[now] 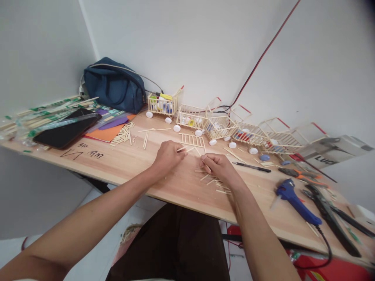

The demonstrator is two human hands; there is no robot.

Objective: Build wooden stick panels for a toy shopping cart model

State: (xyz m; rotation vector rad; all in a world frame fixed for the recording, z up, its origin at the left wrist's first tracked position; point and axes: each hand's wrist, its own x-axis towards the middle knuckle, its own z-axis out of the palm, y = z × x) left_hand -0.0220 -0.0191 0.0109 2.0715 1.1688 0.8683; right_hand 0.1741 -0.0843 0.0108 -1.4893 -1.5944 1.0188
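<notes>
My left hand point(169, 157) is closed around thin wooden sticks point(190, 149), whose ends stick out past the fingertips. Facing it, my right hand point(215, 164) pinches another short wooden stick point(198, 152) that slants up toward the left. The stick tips come close together between the hands; whether they touch, I cannot tell. Just beyond lies a small ladder-like frame of sticks point(191, 139), flat on the table. Loose cut sticks point(208, 180) are scattered beside and below my right hand.
Several miniature stick carts point(190, 117) with white wheels line the wall. A blue glue gun point(299, 201), pliers point(301, 175), black cutters point(331, 218) and a pen point(252, 167) lie right. Left are a phone point(66, 130), a blue bag point(115, 88), coloured paper point(107, 132) and a stick pile point(123, 133).
</notes>
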